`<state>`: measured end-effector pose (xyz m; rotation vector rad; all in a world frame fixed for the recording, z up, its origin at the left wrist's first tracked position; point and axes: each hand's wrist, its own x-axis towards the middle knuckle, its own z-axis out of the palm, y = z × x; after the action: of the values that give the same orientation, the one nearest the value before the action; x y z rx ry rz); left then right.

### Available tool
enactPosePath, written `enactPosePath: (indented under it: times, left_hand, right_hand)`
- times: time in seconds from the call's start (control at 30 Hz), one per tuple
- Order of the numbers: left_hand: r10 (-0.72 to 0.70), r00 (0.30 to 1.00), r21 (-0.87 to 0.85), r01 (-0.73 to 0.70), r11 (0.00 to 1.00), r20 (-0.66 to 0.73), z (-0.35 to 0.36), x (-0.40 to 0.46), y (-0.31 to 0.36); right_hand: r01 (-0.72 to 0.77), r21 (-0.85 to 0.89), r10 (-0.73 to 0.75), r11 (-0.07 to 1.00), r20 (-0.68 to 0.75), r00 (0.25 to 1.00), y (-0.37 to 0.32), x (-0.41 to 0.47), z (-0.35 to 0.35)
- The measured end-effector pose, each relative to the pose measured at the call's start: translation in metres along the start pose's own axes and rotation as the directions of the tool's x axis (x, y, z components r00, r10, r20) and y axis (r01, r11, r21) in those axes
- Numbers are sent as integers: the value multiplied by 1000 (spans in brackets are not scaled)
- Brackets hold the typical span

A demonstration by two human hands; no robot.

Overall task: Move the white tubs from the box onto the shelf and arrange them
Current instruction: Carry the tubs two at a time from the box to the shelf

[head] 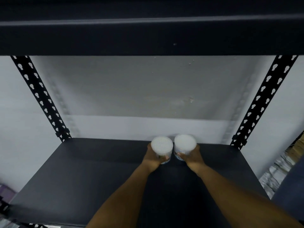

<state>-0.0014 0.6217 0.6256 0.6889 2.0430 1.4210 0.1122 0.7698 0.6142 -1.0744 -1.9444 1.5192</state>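
Two white tubs with round white lids are held side by side over the back of the dark shelf board. My left hand grips the left tub from below and behind. My right hand grips the right tub the same way. The tubs almost touch each other and stand upright close to the rear edge, near the wall. I cannot tell whether their bases rest on the board. The box is out of view.
Black perforated uprights stand at the back left and back right. A dark upper shelf overhangs the space. A pale wall closes the back. Stacked packages sit beyond the right side.
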Motion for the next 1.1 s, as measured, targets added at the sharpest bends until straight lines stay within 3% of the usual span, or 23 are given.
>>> enactPosePath:
  times: [0.37, 0.53, 0.6, 0.67, 0.73, 0.83, 0.93, 1.1]
  left_hand:
    - [-35, 999, 45, 36, 998, -25, 0, 4, 1]
    - [41, 996, 28, -38, 999, -83, 1, 0, -2]
    - [37, 994, -13, -39, 999, -104, 0, -8, -7]
    - [52, 991, 78, -42, 996, -123, -3, -17, -16]
    - [103, 989, 338, -63, 939, -102, -8, -25, -25]
    - [121, 992, 689, -65, 721, -32, -19, -35, -34]
    - [77, 996, 800, -77, 595, 38, -26, -45, -39]
    - [83, 990, 858, -139, 495, 113, -35, -61, -46]
  right_hand:
    - [-47, -112, 45, 993, -15, 999, -1, 7, -1]
    - [-19, -89, 18, 996, -12, 1000, 3, 1, -3]
    - [-15, -142, 16, 990, 10, 1000, 5, -9, -6]
    - [-12, -275, 10, 962, -6, 1000, 14, -17, -6]
    - [24, -493, -27, 870, 2, 1000, 23, -25, -6]
    - [65, -757, -31, 651, 59, 998, 22, -43, -5]
    - [105, -851, -20, 514, 111, 994, 19, -58, -2]
    - [148, -876, -19, 458, 156, 988, 16, -87, 11]
